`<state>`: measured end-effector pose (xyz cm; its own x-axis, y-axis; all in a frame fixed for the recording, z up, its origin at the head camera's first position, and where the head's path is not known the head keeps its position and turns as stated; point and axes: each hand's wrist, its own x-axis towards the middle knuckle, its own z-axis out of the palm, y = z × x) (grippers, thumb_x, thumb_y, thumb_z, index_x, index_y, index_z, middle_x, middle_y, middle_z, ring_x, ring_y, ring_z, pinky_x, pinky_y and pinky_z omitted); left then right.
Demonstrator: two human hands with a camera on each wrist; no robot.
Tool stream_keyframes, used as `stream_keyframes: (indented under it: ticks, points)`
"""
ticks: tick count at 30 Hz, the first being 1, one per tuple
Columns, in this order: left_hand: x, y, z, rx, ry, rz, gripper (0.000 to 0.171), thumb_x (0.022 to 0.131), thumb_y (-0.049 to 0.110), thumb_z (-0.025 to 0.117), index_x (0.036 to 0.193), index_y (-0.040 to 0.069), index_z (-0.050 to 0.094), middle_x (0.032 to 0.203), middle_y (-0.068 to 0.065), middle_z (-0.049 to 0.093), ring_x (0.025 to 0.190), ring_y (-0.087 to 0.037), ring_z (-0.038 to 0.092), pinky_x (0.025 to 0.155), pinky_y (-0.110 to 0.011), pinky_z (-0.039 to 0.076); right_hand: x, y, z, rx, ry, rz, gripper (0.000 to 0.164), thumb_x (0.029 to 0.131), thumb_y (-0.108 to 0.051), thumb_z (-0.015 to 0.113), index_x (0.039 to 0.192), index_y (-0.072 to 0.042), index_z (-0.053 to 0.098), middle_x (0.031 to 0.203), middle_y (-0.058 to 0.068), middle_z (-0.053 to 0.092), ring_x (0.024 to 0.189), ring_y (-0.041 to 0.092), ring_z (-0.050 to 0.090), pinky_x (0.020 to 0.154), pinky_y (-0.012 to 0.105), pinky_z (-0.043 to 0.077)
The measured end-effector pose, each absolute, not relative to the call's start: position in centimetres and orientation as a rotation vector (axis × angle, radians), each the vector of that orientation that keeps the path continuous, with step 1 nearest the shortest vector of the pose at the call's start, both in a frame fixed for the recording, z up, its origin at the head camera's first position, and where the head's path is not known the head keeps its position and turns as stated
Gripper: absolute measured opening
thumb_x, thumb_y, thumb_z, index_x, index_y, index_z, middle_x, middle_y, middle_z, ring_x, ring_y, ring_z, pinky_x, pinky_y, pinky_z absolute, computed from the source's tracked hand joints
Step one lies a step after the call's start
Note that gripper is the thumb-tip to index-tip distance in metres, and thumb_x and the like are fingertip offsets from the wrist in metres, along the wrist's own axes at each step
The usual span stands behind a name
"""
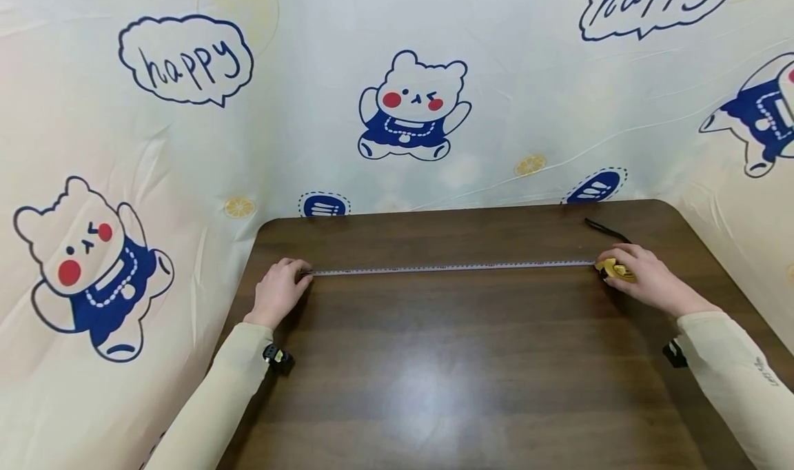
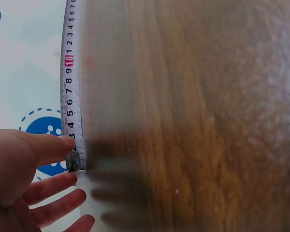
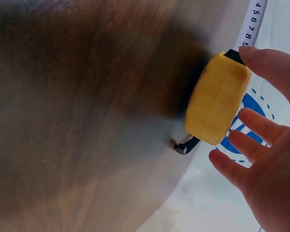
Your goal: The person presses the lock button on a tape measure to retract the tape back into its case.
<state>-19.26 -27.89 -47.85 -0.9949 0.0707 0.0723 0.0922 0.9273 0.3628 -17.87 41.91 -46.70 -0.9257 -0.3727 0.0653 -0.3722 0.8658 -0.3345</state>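
Tape measure (image 3: 217, 96) sits toward the right side of the brown tabletop (image 1: 384, 380), gripped in the right hand (image 1: 648, 277); left hand (image 1: 279, 294), well apart, pinches the blade (image 1: 453, 268) near its metal hook (image 2: 75, 161). Best handling — even tension, blade flat, left thumb (image 2: 50, 147) clear of the marks it covers, no sudden release. Black strap (image 1: 606, 230) lies just beyond, off the blade's line. Patterned cloth (image 1: 527, 56) hangs past the far edge — may limit reach that way.

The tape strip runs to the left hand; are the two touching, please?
Touching: in the left wrist view, the left hand rests its thumb on the tape strip near its end.
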Motion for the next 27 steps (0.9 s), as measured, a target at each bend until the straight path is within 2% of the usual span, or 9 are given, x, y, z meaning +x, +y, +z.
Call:
stream_keyframes:
  ticks: [3,10,18,27]
  points:
    - [-19.36,-27.96,-48.0,-0.13,-3.028,-0.57,0.02,0.1,0.016,0.07,0.117,0.007,0.074,0.127,-0.022,0.066,0.113,-0.045,0.063,0.082,-0.068,0.052,-18.0,41.9,-46.97,-0.64,3.035,-0.561,0.046,0.089,-0.004,0.081,0.13,-0.005,0.06,0.134,0.035,0.049,0.117,0.061,0.048,0.091,0.078,0.039]
    - [-19.73,-28.22,-48.35,-0.141,-3.041,-0.551,0.019,0.1,0.015,0.069,0.116,0.006,0.075,0.122,-0.022,0.069,0.109,-0.045,0.064,0.078,-0.067,0.053,-18.32,41.95,-47.35,-0.609,2.975,-0.54,0.061,0.09,-0.007,0.079,0.142,0.005,0.048,0.138,0.038,0.045,0.12,0.062,0.045,0.095,0.077,0.037]
    - [-20.08,-28.13,-48.35,-0.118,-3.042,-0.506,0.016,0.1,0.014,0.069,0.113,0.007,0.075,0.122,-0.021,0.069,0.109,-0.045,0.065,0.077,-0.066,0.053,-18.53,42.08,-47.68,-0.638,2.991,-0.494,0.063,0.089,-0.007,0.081,0.14,0.01,0.049,0.135,0.039,0.048,0.117,0.061,0.048,0.093,0.074,0.04]
    - [-20.27,-28.22,-48.32,-0.129,-3.03,-0.479,0.015,0.1,0.01,0.068,0.112,0.005,0.076,0.119,-0.021,0.069,0.106,-0.045,0.065,0.075,-0.066,0.054,-18.61,42.18,-47.74,-0.579,2.958,-0.465,0.066,0.088,-0.009,0.08,0.142,0.008,0.046,0.134,0.04,0.047,0.118,0.06,0.047,0.094,0.075,0.04]
